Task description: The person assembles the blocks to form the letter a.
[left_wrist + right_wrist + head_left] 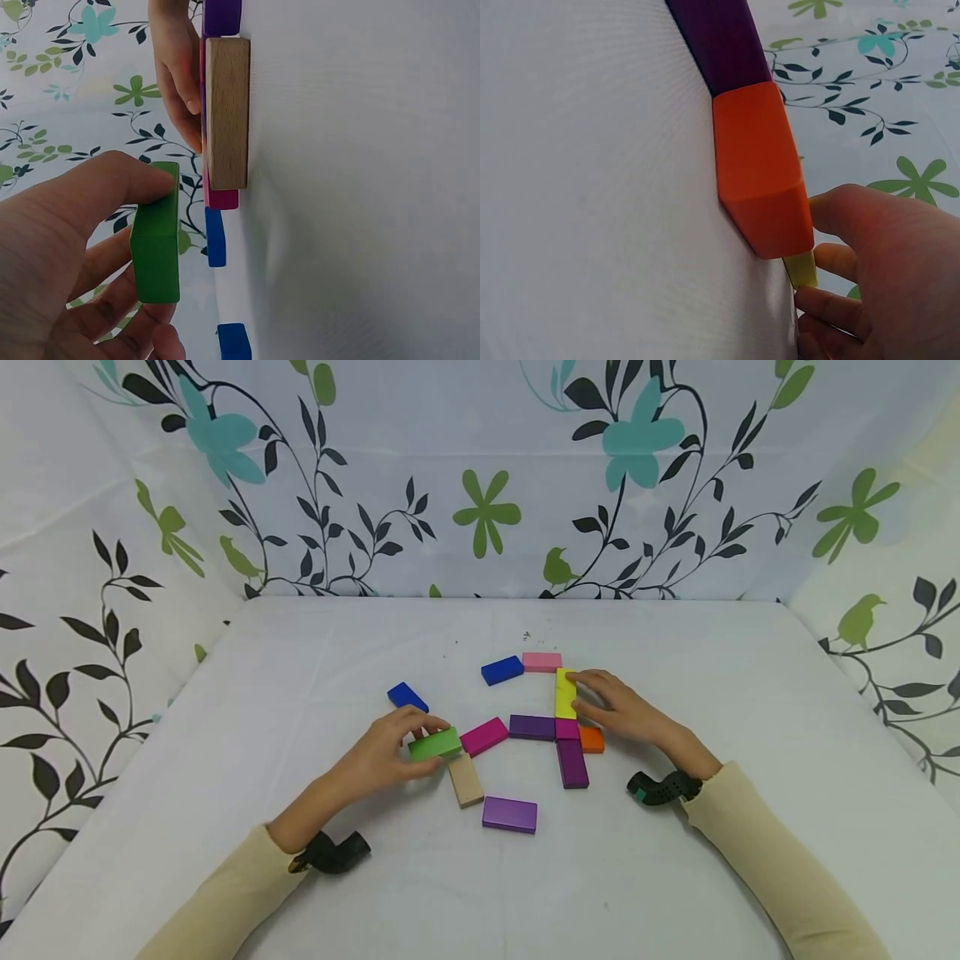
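In the head view my left hand grips a green block between thumb and fingers. The left wrist view shows that green block raised, beside a bare wooden block. My right hand reaches in from the right, fingertips touching the right side and far end of a yellow block. Near it, a small magenta piece, an orange block and a dark purple block lie close together. In the right wrist view the orange block partly hides the yellow one.
A purple block and a magenta block continue the row leftward. Behind lie a pink block and two blue ones, one beside it. A violet block lies nearest the front. Patterned cloth hangs behind.
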`<state>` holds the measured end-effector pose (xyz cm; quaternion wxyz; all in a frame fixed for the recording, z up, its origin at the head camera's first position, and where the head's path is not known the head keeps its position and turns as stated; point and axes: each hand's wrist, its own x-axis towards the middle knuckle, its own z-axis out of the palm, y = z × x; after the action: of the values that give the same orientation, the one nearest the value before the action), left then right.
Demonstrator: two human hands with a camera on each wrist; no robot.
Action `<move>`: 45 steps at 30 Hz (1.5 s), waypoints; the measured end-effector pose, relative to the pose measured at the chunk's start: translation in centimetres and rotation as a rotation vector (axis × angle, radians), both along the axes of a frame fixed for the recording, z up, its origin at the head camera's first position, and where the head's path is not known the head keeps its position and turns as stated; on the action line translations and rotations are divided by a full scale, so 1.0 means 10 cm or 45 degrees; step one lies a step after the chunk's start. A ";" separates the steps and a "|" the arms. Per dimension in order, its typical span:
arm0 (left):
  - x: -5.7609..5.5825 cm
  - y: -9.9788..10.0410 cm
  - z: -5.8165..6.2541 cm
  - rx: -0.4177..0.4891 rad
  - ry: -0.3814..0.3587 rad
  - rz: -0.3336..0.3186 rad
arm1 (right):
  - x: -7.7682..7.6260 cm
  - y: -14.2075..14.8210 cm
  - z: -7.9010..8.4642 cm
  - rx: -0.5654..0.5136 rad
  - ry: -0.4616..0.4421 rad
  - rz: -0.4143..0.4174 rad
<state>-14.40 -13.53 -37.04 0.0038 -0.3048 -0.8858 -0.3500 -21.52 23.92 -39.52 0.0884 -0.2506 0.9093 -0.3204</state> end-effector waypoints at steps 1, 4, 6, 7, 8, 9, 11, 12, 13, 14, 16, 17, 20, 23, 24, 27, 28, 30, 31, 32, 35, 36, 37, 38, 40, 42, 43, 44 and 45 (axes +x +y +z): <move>0.00 0.01 0.01 0.002 0.000 -0.006 | 0.00 0.00 0.00 0.000 0.000 -0.001; 0.00 0.05 0.03 0.008 -0.001 -0.018 | 0.01 0.00 0.00 0.005 -0.003 -0.007; -0.01 0.07 0.04 0.007 -0.005 -0.023 | 0.01 0.00 0.00 0.004 -0.005 -0.008; -0.01 0.09 0.05 0.005 -0.008 -0.025 | 0.01 0.00 0.00 0.003 -0.006 -0.008; -0.01 0.10 0.05 0.005 -0.012 -0.029 | 0.01 0.00 0.00 0.003 -0.006 -0.007; -0.01 0.12 0.06 0.005 -0.016 -0.034 | 0.01 0.00 0.00 0.001 -0.006 -0.006; -0.01 0.15 0.07 0.008 -0.019 -0.050 | 0.00 0.00 0.00 0.001 -0.007 -0.005; -0.01 0.16 0.08 0.011 -0.020 -0.059 | 0.00 0.00 0.00 0.002 -0.009 -0.005; -0.01 0.18 0.08 0.015 -0.021 -0.067 | 0.00 0.00 0.00 0.002 -0.009 -0.005; -0.01 0.20 0.09 0.022 -0.018 -0.077 | 0.00 0.00 0.00 0.004 -0.009 -0.006; -0.01 0.25 0.09 0.031 -0.008 -0.095 | 0.00 0.01 -0.01 0.007 -0.007 -0.009; -0.01 0.27 0.10 0.037 -0.008 -0.103 | 0.00 0.01 -0.01 0.006 -0.008 -0.010; -0.02 0.34 0.11 0.048 0.001 -0.132 | 0.00 0.01 -0.01 0.007 -0.011 -0.015; -0.02 0.40 0.11 0.054 0.005 -0.159 | 0.00 0.00 0.00 0.008 -0.026 -0.022; -0.02 0.42 0.11 0.056 0.009 -0.169 | 0.00 0.00 -0.01 0.011 -0.026 -0.021; -0.04 0.47 0.10 0.067 0.024 -0.195 | 0.00 0.00 0.00 0.010 -0.025 -0.027; -0.04 0.49 0.09 0.072 0.029 -0.205 | 0.00 0.00 -0.01 0.005 -0.022 -0.023; -0.05 0.53 0.07 0.077 0.030 -0.225 | 0.00 -0.01 -0.01 0.000 -0.017 -0.018; -0.05 0.56 0.06 0.085 0.030 -0.238 | 0.00 -0.01 -0.01 -0.002 -0.018 -0.019; -0.05 0.58 0.06 0.091 0.026 -0.253 | 0.00 0.00 -0.01 -0.001 -0.018 -0.019; -0.04 0.65 0.05 0.098 0.019 -0.293 | -0.01 0.00 0.00 0.010 -0.016 -0.022; -0.03 0.66 0.05 0.098 0.018 -0.305 | -0.01 0.00 -0.01 0.013 -0.017 -0.025; -0.02 0.68 0.05 0.099 0.016 -0.314 | -0.01 0.00 -0.01 0.017 -0.018 -0.030; -0.01 0.69 0.05 0.097 0.014 -0.322 | -0.01 0.01 -0.01 0.020 -0.018 -0.032; 0.00 0.72 0.05 0.095 0.014 -0.335 | -0.01 0.01 -0.01 0.023 -0.019 -0.032; 0.00 0.74 0.05 0.091 0.016 -0.346 | -0.01 0.01 0.00 0.023 -0.024 -0.031; 0.01 0.76 0.05 0.088 0.018 -0.354 | -0.01 0.01 0.00 0.021 -0.026 -0.032; 0.01 0.77 0.05 0.080 0.021 -0.359 | -0.01 0.01 0.00 0.020 -0.027 -0.031; 0.01 0.79 0.05 0.070 0.029 -0.365 | -0.01 0.01 0.00 0.019 -0.026 -0.031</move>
<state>-14.30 -5.64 -36.52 -0.0278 -0.4318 -0.8232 -0.3675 -21.59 23.98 -39.53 0.0958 -0.2357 0.9136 -0.3172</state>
